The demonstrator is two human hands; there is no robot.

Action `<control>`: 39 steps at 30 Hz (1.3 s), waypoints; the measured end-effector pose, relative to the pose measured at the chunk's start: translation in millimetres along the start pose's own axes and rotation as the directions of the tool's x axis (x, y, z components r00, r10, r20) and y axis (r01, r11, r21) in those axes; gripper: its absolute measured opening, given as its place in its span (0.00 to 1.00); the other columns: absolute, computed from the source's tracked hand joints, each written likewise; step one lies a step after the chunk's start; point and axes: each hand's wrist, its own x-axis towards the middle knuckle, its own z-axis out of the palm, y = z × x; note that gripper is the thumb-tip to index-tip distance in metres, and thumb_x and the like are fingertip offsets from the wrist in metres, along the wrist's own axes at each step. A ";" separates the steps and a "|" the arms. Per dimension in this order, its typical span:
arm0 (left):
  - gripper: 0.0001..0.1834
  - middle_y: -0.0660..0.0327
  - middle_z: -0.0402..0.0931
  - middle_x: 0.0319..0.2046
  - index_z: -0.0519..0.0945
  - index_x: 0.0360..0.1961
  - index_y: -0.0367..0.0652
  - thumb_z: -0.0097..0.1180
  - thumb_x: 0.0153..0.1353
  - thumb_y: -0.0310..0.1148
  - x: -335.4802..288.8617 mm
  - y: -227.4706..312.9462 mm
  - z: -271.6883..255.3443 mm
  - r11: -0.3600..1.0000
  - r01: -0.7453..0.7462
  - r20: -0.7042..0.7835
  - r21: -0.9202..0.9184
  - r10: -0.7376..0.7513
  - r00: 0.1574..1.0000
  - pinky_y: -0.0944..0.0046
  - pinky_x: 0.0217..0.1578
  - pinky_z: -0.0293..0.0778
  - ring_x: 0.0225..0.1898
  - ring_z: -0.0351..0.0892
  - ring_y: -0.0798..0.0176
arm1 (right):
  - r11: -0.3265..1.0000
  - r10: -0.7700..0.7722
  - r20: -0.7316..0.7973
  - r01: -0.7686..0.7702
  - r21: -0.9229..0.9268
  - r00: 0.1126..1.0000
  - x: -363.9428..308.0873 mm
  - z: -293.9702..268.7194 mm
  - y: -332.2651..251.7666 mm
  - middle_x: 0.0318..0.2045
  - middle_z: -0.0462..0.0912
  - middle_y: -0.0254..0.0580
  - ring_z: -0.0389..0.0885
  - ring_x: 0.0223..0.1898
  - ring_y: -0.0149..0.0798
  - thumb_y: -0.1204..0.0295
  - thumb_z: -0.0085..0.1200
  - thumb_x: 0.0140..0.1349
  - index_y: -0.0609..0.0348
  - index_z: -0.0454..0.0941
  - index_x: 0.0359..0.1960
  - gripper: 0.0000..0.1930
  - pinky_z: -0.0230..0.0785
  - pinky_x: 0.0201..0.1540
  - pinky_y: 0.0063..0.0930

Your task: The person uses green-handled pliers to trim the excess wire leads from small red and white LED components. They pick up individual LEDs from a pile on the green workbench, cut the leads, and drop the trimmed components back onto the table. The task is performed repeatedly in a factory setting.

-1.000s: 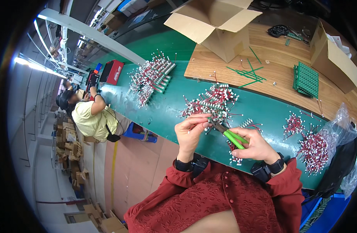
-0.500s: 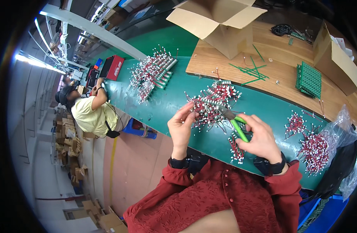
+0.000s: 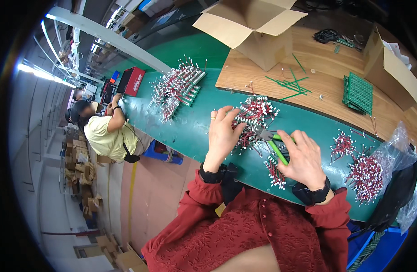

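Note:
My left hand (image 3: 224, 133) bends over the left end of a circuit board strip (image 3: 249, 121) bristling with red wires and white connectors, thumb and fingers around its end. The fingertips are partly hidden among the wires. In my right hand (image 3: 304, 158) are green-handled cutting pliers (image 3: 278, 151), handles spread, their jaws against the wired bunch beside the strip. More wired boards (image 3: 258, 105) lie just beyond my hands. A smaller wired board piece (image 3: 275, 172) rests on the green table below the pliers.
Left on the table is a stack of wired boards (image 3: 179, 88); right, loose red-wire connectors (image 3: 365, 174) beside a clear plastic bag (image 3: 401, 149). A wooden board (image 3: 326, 84) bears thin green strips (image 3: 290, 84), bare green boards (image 3: 358, 93) and an open carton (image 3: 269, 47). A co-worker (image 3: 111, 129) sits left.
My left hand has moved forward and slightly right, over the end of the strip, its back now turned up. My right hand and the pliers stay nearly in place.

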 end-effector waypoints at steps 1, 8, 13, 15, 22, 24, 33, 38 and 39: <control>0.18 0.55 0.74 0.46 0.81 0.39 0.43 0.67 0.43 0.26 1.1 -0.2 1.1 1.000 -0.011 -0.006 -0.001 0.011 1.000 0.54 0.50 0.66 0.46 0.70 0.49 | 1.000 0.010 0.025 -0.010 -0.007 1.000 -1.5 2.3 1.6 0.33 0.70 0.39 0.72 0.39 0.43 0.67 0.62 0.38 0.54 0.74 0.52 0.32 0.67 0.40 0.36; 0.12 0.58 0.77 0.41 0.78 0.28 0.42 0.68 0.41 0.23 6.7 2.5 -6.3 0.986 -0.109 -0.053 -0.124 0.103 0.993 0.57 0.47 0.67 0.43 0.72 0.53 | 0.999 0.020 -0.005 -0.020 0.042 1.000 -0.6 0.6 4.3 0.32 0.69 0.40 0.73 0.39 0.43 0.67 0.61 0.38 0.54 0.73 0.52 0.32 0.68 0.40 0.38; 0.09 0.61 0.80 0.30 0.77 0.26 0.40 0.66 0.45 0.22 2.1 -3.5 -12.1 0.888 0.052 -0.003 -0.457 -0.061 0.998 0.63 0.38 0.71 0.33 0.77 0.61 | 0.994 0.029 -0.010 -0.027 0.102 1.000 -0.7 2.6 3.7 0.32 0.70 0.41 0.73 0.39 0.44 0.67 0.61 0.38 0.54 0.74 0.51 0.31 0.68 0.41 0.38; 0.08 0.62 0.80 0.28 0.77 0.26 0.40 0.65 0.47 0.22 4.5 3.7 -20.9 0.900 0.033 0.002 -0.434 -0.036 0.999 0.66 0.35 0.72 0.30 0.78 0.66 | 0.994 0.032 0.040 -0.036 0.106 0.999 -2.0 2.8 5.2 0.32 0.70 0.41 0.73 0.39 0.44 0.67 0.61 0.38 0.54 0.74 0.51 0.31 0.68 0.41 0.38; 0.07 0.59 0.80 0.35 0.73 0.28 0.39 0.60 0.55 0.19 -7.2 -10.8 -25.5 0.429 0.489 0.416 -0.759 -0.258 0.872 0.72 0.36 0.75 0.35 0.77 0.74 | 0.991 0.072 -0.016 -0.070 0.118 0.997 -1.6 6.9 7.8 0.33 0.70 0.41 0.74 0.38 0.45 0.67 0.61 0.39 0.55 0.74 0.51 0.31 0.69 0.40 0.39; 0.08 0.56 0.80 0.37 0.71 0.29 0.39 0.59 0.56 0.18 -9.0 -14.0 -28.7 0.393 0.506 0.457 -0.768 -0.218 0.862 0.73 0.36 0.75 0.36 0.76 0.73 | 0.985 0.051 -0.021 -0.047 0.164 0.999 -0.5 3.4 4.7 0.33 0.70 0.40 0.74 0.38 0.45 0.67 0.61 0.38 0.55 0.74 0.51 0.31 0.69 0.40 0.38; 0.13 0.53 0.75 0.48 0.68 0.29 0.41 0.56 0.53 0.12 -24.1 -16.3 -22.4 0.454 0.184 0.141 -0.872 -0.127 0.982 0.71 0.39 0.75 0.40 0.76 0.70 | 0.983 -0.066 -0.053 0.074 0.169 0.996 -0.2 0.9 2.6 0.32 0.70 0.39 0.73 0.37 0.44 0.66 0.63 0.38 0.53 0.73 0.52 0.33 0.69 0.39 0.36; 0.14 0.55 0.75 0.45 0.70 0.42 0.38 0.53 0.56 0.14 -34.4 -5.6 -15.6 -0.079 0.303 0.313 -0.950 -0.291 0.904 0.64 0.42 0.76 0.43 0.78 0.62 | 0.948 -0.043 -0.041 0.054 0.315 0.998 -1.0 1.3 1.9 0.32 0.71 0.40 0.75 0.36 0.45 0.65 0.64 0.38 0.52 0.73 0.53 0.34 0.69 0.38 0.37; 0.17 0.56 0.75 0.44 0.70 0.46 0.39 0.54 0.55 0.15 -35.3 -4.4 -14.4 -0.115 0.306 0.326 -0.945 -0.287 0.901 0.64 0.41 0.77 0.42 0.78 0.61 | 0.946 -0.036 -0.048 0.050 0.321 0.998 -0.7 2.2 1.6 0.32 0.71 0.40 0.75 0.36 0.45 0.65 0.64 0.38 0.52 0.73 0.53 0.34 0.70 0.38 0.37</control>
